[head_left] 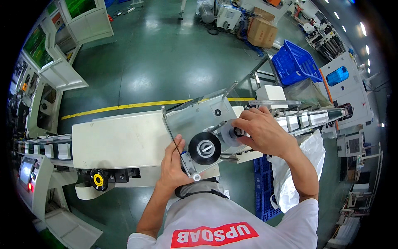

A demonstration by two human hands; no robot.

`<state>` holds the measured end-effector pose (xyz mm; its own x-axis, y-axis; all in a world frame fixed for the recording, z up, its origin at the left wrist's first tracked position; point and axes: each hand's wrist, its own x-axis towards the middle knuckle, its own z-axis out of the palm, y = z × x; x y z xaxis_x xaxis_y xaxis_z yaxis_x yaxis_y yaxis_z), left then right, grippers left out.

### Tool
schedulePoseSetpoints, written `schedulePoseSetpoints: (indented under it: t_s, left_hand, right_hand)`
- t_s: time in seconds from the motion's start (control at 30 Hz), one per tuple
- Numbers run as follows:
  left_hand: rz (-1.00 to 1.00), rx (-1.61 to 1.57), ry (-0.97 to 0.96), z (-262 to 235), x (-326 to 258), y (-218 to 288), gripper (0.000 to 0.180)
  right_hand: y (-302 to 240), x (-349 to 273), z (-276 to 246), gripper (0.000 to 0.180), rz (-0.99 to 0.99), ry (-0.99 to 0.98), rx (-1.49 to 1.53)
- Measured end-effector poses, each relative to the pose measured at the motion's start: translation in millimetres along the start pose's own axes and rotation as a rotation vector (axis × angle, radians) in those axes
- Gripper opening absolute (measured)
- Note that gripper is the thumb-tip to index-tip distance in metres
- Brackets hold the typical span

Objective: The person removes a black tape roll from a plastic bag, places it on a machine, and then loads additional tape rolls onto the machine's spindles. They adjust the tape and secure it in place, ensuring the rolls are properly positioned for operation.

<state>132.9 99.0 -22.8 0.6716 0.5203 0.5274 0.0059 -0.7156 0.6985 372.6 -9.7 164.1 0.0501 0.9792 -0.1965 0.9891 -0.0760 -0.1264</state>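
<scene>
A metal plate [199,114] with upright rods and rollers, which looks like a printer's ribbon cassette, is in front of me above a cream machine cover. My left hand [169,164] is closed around its near left edge, with the thumb by a small pale roller [196,177]. On the plate sits a black ribbon roll [195,149] with a grey hub. To its right is a clear disc [227,136] with a dark knob [238,132] at its centre. My right hand [263,130] pinches that knob between thumb and fingers. The fingers partly hide the knob.
The long cream cover [118,143] lies to the left, with a yellow-and-black handwheel [98,179] at its front. A conveyor with white packs [309,120] runs right. A blue basket [295,64] stands far right. A white sack [302,174] and blue pallet [262,189] are nearer.
</scene>
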Motion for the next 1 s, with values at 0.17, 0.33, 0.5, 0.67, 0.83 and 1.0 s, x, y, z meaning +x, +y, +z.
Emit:
schedulePoseSetpoints:
  t_s: [0.17,0.33,0.5,0.67,0.83,1.0]
  left_hand:
    - [-0.007,-0.026,0.006,1,0,0,0.103]
    - [-0.019,-0.042,0.007,1,-1,-1,0.103]
    - [-0.006,-0.007,0.006,1,0,-1,0.103]
    - [0.007,-0.013,0.000,0,2,-2,0.103]
    - [0.008,-0.005,-0.003,1,1,-3,0.102]
    - [0.029,-0.004,0.015,1,1,-3,0.102]
  right_hand:
    - [2,3,4,0.027,-0.041,0.014,-0.040]
    - [2,10,0,0.039,0.039,-0.096,-0.005]
    - [3,7,-5,0.041,-0.023,0.021,-0.040]
    - [5,11,-3,0.034,-0.084,-0.069,-0.091]
    - [5,10,-1,0.025,-0.103,-0.026,-0.099]
    - [6,8,1,0.029,-0.086,-0.003,-0.074]
